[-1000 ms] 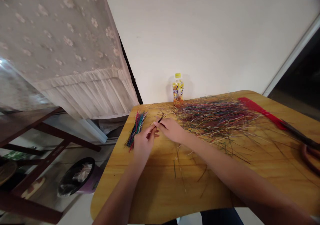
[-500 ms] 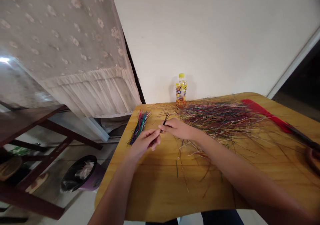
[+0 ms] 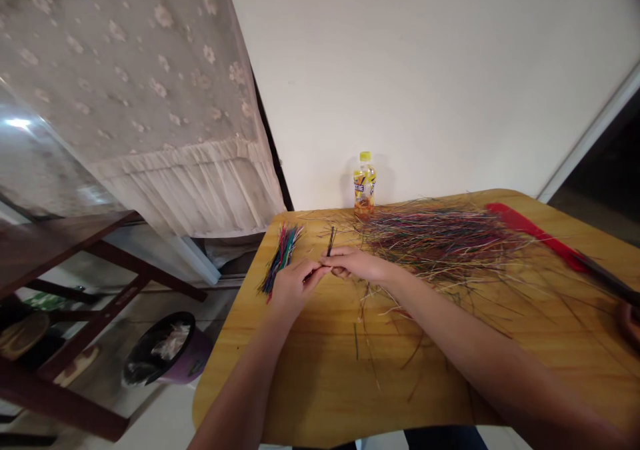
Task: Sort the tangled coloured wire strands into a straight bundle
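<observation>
A small bundle of dark wires (image 3: 331, 240) sticks up from between my hands. My right hand (image 3: 353, 263) pinches it near its lower part. My left hand (image 3: 299, 285) touches the right one at the fingertips, its fingers closed around the bundle's lower end, which is mostly hidden. Just beyond my left hand, a pile of short multicoloured wires (image 3: 281, 257) lies on the wooden table (image 3: 320, 377). To the right of my hands spreads a large loose heap of long thin coloured wires (image 3: 440, 233), with stray strands reaching toward me.
A drink bottle (image 3: 365, 187) with a yellow cap stands against the wall. At the right lies a red strip (image 3: 535, 230) beside dark-bladed scissors (image 3: 607, 278). Left of the table, a lined bin (image 3: 173, 350) stands on the floor near a dark wooden table (image 3: 65, 243).
My hands have come closer together, and the left fingers have closed in at the bundle's lower end. The bundle now stands more upright. The view has shifted slightly.
</observation>
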`<action>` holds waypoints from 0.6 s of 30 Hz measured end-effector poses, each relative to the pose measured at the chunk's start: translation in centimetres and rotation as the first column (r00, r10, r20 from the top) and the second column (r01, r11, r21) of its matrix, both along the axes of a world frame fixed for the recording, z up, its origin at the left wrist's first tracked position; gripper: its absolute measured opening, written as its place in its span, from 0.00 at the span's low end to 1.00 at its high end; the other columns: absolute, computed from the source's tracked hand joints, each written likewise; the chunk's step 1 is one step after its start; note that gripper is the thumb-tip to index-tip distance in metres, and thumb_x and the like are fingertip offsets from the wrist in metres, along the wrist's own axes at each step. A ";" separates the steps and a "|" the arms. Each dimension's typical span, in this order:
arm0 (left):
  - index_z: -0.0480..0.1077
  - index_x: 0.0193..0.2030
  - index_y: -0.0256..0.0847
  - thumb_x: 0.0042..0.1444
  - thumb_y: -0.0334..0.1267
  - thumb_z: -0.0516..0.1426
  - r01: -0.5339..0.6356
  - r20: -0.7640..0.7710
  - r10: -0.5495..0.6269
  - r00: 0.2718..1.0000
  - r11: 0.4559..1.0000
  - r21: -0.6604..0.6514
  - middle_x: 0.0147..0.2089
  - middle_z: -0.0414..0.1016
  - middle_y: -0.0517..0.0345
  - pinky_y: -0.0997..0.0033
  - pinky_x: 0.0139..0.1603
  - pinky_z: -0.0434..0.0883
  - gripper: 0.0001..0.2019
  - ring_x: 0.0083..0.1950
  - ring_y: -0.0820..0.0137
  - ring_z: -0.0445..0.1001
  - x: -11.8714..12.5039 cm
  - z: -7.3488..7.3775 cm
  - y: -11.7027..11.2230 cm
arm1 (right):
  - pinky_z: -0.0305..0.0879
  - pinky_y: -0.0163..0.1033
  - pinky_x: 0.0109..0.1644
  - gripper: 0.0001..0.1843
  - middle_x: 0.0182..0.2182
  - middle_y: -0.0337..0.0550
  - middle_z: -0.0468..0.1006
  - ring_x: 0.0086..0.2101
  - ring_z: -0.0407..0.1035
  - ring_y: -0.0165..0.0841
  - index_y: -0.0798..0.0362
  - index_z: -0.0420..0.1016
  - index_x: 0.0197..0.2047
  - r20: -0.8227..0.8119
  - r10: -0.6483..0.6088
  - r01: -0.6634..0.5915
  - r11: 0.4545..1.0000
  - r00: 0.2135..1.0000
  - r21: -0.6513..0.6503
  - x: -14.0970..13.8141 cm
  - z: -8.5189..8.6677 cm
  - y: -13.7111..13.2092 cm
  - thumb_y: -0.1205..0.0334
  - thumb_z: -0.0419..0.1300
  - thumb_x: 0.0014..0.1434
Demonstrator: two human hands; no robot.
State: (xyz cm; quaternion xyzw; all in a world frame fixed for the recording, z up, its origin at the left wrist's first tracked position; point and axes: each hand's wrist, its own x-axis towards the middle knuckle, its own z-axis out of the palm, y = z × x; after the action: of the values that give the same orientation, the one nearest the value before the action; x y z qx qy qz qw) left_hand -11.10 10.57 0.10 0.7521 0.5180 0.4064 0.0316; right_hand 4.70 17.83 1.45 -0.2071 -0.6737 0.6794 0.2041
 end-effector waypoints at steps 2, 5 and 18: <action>0.71 0.26 0.42 0.57 0.39 0.55 -0.020 0.043 0.017 0.999 0.998 0.058 0.23 0.69 0.60 0.72 0.31 0.62 0.10 0.26 0.70 0.66 0.2 0.0 -0.2 | 0.33 0.33 0.22 0.20 0.15 0.26 0.48 0.18 0.38 0.22 0.52 0.57 0.23 -0.088 0.012 -0.021 0.995 0.996 -0.097 -0.3 0.0 -0.5 0.47 0.59 0.48; 0.67 0.23 0.43 0.57 0.40 0.54 -0.060 0.096 0.050 0.994 0.992 0.111 0.22 0.66 0.61 0.71 0.30 0.62 0.12 0.25 0.70 0.64 0.5 0.3 -0.5 | 0.29 0.34 0.22 0.19 0.15 0.25 0.45 0.17 0.35 0.22 0.51 0.54 0.23 -0.197 0.040 -0.083 0.973 0.980 -0.216 -0.9 -0.2 -1.2 0.49 0.58 0.50; 0.57 0.20 0.43 0.59 0.45 0.51 -0.313 0.392 0.262 0.882 0.947 0.071 0.20 0.56 0.65 0.72 0.26 0.56 0.17 0.24 0.72 0.56 3.2 0.0 -0.5 | 0.49 0.34 0.23 0.23 0.19 0.33 0.54 0.21 0.50 0.28 0.50 0.54 0.22 -0.349 -0.523 0.555 0.832 0.778 -0.012 -4.4 -1.9 -4.2 0.40 0.51 0.54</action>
State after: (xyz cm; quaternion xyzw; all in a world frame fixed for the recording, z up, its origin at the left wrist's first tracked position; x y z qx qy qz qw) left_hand -7.89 10.06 0.12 0.5748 0.5799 0.5769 0.0198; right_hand 0.32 13.62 -0.42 -0.2621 -0.5713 0.5859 0.5115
